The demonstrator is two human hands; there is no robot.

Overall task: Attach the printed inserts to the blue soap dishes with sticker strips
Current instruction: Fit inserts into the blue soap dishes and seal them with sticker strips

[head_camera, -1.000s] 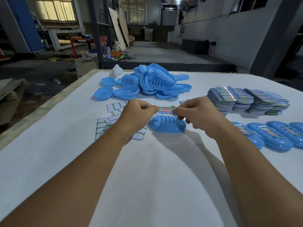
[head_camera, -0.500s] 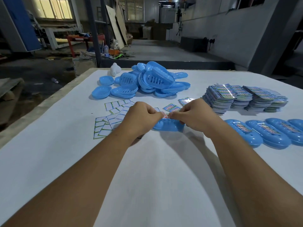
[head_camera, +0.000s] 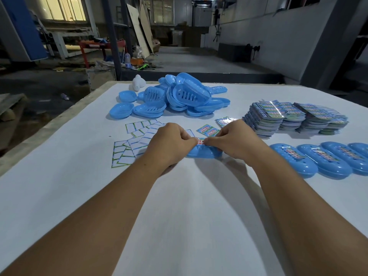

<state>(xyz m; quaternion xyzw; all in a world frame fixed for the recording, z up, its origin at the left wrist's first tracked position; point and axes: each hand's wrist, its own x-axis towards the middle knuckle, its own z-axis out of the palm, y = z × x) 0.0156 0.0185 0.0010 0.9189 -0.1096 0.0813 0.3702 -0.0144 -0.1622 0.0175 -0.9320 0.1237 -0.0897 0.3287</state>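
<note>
Two hands meet over an oval blue plastic soap dish [head_camera: 205, 155] lying on the white tabletop [head_camera: 179, 206]: the left hand [head_camera: 171, 144] and the right hand [head_camera: 233, 139] each pinch an end of a small red-and-white printed sticker strip [head_camera: 201, 141] held just above the dish. Beside the left hand lie green-edged white sticker sheets [head_camera: 127, 150]; a heap of blue dishes [head_camera: 179, 98] sits behind, stacked printed inserts [head_camera: 294, 120] to the right, finished dishes [head_camera: 326, 160] nearer
</note>
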